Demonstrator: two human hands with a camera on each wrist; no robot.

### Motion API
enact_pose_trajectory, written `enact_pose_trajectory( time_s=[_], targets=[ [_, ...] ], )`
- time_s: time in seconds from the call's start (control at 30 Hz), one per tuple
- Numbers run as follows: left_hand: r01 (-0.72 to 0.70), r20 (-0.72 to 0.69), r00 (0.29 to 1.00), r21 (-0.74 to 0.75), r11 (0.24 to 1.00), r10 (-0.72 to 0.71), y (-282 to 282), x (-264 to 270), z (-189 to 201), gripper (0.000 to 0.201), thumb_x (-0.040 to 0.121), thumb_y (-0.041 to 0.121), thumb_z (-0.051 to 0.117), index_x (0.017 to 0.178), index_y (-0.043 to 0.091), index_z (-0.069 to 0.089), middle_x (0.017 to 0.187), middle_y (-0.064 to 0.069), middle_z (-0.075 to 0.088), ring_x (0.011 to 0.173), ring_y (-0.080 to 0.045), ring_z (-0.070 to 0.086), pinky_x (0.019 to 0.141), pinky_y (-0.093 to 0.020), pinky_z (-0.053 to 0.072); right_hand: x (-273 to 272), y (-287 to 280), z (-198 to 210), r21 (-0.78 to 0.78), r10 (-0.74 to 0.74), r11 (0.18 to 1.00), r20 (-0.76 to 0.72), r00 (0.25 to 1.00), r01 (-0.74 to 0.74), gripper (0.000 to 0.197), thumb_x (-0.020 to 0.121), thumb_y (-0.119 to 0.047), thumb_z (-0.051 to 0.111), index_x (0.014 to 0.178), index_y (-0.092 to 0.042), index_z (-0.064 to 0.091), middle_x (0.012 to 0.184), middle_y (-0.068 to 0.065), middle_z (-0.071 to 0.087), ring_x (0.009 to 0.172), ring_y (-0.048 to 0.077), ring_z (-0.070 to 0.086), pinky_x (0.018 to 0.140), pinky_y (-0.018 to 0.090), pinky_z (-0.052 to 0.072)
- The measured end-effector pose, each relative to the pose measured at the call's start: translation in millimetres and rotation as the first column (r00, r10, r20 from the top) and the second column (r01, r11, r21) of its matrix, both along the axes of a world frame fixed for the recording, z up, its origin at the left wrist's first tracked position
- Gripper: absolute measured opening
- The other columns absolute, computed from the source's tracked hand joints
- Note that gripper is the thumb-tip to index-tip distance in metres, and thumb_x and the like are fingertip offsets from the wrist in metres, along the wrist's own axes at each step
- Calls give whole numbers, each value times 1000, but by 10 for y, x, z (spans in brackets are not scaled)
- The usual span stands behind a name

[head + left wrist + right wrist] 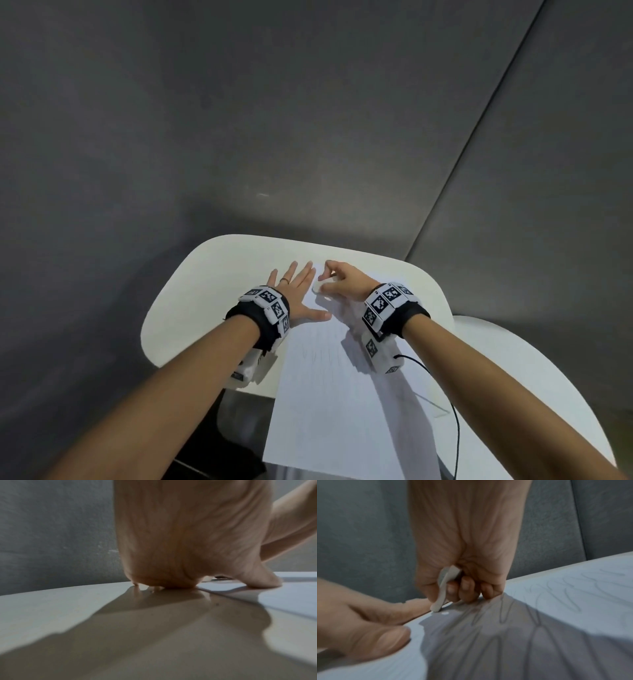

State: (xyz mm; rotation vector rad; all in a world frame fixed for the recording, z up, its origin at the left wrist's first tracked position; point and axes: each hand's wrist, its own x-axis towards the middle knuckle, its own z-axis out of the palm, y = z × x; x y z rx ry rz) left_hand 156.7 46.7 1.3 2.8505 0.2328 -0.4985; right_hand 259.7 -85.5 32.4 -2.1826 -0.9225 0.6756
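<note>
Just beside the left hand (pixel 296 291), flat and spread across worktop (pixel 191 291) and paper (pixel 325 394), the right hand (pixel 342 281) pinches a white eraser (pixel 447 586) onto the paper.

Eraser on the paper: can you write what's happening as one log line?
left hand: flat, thumb on paper, palm on table | right hand: pinches eraser, tip on paper | pencil scribbles: on paper

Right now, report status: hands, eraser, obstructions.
Left hand flat, thumb pinning the paper. Right hand pinching the eraser, tip on the paper near its edge. Pencil scribbles on it. Left forefinger close beside the tip.
</note>
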Motion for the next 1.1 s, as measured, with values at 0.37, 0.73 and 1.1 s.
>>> enact_pose_trajectory(
  time_s=[0.37, 0.73, 1.1],
  targets=[
    [24, -31, 999, 69, 997, -22, 30, 41, -10, 118, 74, 86, 36, 151, 17, -19, 158, 3, -27, 145, -20, -23, 114, -53, -12, -9, 139, -1, -35, -69, 997, 107, 992, 73, 22, 82, -10, 62, 73, -18, 43, 86, 15, 61, 68, 18, 52, 60, 23, 42],
    [20, -21, 1000, 70, 997, -19, 29, 32, 9, 116, 75, 85, 38, 152, 18, -16, 158, 3, -25, 146, -19, -22, 115, -52, -13, -9, 129, 60, -77, 19, 997, 83, 996, -13, 30, 82, -9, 61, 65, -22, 41, 84, 6, 62, 76, 20, 54, 67, 27, 44],
    [25, 8, 1000, 57, 998, -26, 32, 15, 24, 116, 75, 86, 36, 152, 18, -15, 158, 4, -24, 146, -18, -21, 115, -53, -13, -7, -15, 34, -47, 75, 996, -18, 997, -76, 18, 81, -8, 64, 73, -16, 50, 70, 0, 62, 52, 2, 53, 60, 23, 43]
  ],
)
